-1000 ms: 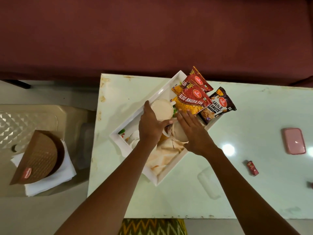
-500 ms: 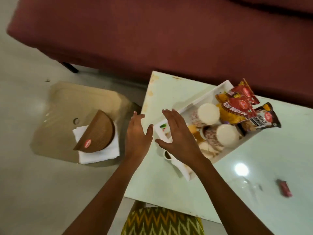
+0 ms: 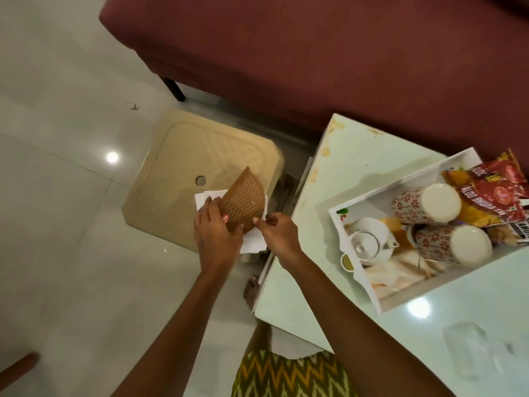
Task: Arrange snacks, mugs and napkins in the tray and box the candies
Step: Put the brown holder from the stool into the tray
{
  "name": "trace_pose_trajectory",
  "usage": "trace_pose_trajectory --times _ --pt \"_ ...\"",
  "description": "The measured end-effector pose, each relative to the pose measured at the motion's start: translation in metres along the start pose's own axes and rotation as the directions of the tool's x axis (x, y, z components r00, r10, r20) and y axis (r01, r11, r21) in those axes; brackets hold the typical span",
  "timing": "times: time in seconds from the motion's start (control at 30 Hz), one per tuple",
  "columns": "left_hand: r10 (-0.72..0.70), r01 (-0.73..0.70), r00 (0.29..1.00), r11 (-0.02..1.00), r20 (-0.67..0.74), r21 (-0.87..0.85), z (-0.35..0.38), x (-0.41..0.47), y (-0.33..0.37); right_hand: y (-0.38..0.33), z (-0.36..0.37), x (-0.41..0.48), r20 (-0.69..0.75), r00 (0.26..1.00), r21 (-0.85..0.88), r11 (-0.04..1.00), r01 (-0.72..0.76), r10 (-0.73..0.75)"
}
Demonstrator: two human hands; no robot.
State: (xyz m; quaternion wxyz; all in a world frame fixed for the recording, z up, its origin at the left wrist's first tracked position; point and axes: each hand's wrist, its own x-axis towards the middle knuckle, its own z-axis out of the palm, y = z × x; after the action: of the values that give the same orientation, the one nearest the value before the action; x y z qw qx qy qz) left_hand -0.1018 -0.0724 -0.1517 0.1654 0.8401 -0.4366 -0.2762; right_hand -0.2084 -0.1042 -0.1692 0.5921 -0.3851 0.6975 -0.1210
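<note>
A brown fan-shaped napkin holder [image 3: 244,201] stands on a stack of white napkins [image 3: 253,245] on a beige plastic stool [image 3: 183,156]. My left hand [image 3: 216,232] grips the holder's lower edge. My right hand [image 3: 279,231] pinches the napkins' right edge just beside the holder. On the table to the right, a white tray [image 3: 369,285] holds two patterned mugs [image 3: 426,204] lying on their sides, a white teapot [image 3: 367,243], a cloth and red snack packets [image 3: 498,193].
The pale table [image 3: 337,173] stands right of the stool, with a maroon sofa [image 3: 315,53] behind both. My foot [image 3: 252,287] shows by the table's left edge. The shiny floor [image 3: 57,224] spreads to the left.
My view has swung left. Both hands left the tray, crossed to the stool and closed on the napkin holder and the napkins. The mugs now lie in the tray.
</note>
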Motion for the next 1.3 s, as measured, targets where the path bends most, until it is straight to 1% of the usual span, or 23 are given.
trace_pose_trajectory --times 0.1,0.2,0.37,0.43,0.57,0.63,0.73,0.83,0.93,0.97,1.03,1.1,1.17,1.23,1.3 --pt "-0.023 0.024 0.999 0.999 0.025 -0.04 -0.001 0.008 -0.006 0.0 0.013 0.004 -0.027 1.0 0.017 1.0 0.0 0.0" --pt "-0.022 0.027 0.998 0.996 0.057 -0.081 -0.001 0.01 -0.01 0.0 0.018 0.005 -0.091 0.995 -0.038 0.999 0.031 -0.035" --pt "-0.029 0.031 0.999 0.99 0.021 -0.141 -0.009 0.012 -0.009 -0.004 0.019 0.002 -0.104 0.991 -0.048 0.996 0.075 -0.08" --pt "-0.032 0.031 0.999 0.984 -0.001 -0.174 -0.016 0.011 -0.007 -0.007 0.019 -0.004 -0.096 0.99 -0.011 0.995 0.103 -0.103" --pt "-0.052 0.048 0.999 0.961 -0.009 -0.271 -0.029 0.004 0.003 -0.017 0.012 -0.021 -0.084 0.991 0.131 0.984 0.117 -0.107" --pt "-0.048 0.047 0.999 0.95 0.004 -0.309 -0.033 -0.001 0.013 -0.024 0.003 -0.031 -0.11 0.986 0.201 0.969 0.143 -0.123" --pt "-0.028 0.04 0.999 0.941 0.041 -0.337 -0.035 -0.012 0.031 -0.034 -0.017 -0.047 -0.19 0.97 0.236 0.951 0.198 -0.155" --pt "0.004 0.031 0.996 0.931 0.094 -0.362 -0.028 -0.025 0.053 -0.036 -0.045 -0.061 -0.313 0.927 0.198 0.941 0.275 -0.205" --pt "0.037 0.024 0.986 0.932 0.162 -0.362 -0.013 -0.042 0.073 -0.022 -0.083 -0.075 -0.438 0.878 0.183 0.937 0.298 -0.194" --pt "0.044 0.023 0.983 0.933 0.178 -0.36 -0.007 -0.048 0.079 -0.014 -0.096 -0.078 -0.478 0.855 0.155 0.939 0.307 -0.201" --pt "0.048 0.032 0.975 0.935 0.215 -0.352 0.005 -0.059 0.085 0.008 -0.12 -0.082 -0.544 0.805 0.039 0.952 0.304 -0.235" --pt "0.057 0.041 0.961 0.937 0.269 -0.347 0.018 -0.067 0.09 0.034 -0.144 -0.08 -0.596 0.762 -0.08 0.964 0.254 -0.251" --pt "0.084 0.023 0.946 0.945 0.313 -0.325 0.029 -0.073 0.092 0.058 -0.162 -0.075 -0.633 0.742 -0.139 0.976 0.17 -0.22" --pt "0.116 -0.012 0.937 0.954 0.329 -0.301 0.038 -0.077 0.094 0.078 -0.174 -0.067 -0.662 0.718 -0.203 0.974 0.105 -0.215" --pt "0.132 -0.029 0.936 0.952 0.326 -0.304 0.045 -0.079 0.094 0.094 -0.181 -0.057 -0.653 0.714 -0.281 0.956 0.081 -0.253"
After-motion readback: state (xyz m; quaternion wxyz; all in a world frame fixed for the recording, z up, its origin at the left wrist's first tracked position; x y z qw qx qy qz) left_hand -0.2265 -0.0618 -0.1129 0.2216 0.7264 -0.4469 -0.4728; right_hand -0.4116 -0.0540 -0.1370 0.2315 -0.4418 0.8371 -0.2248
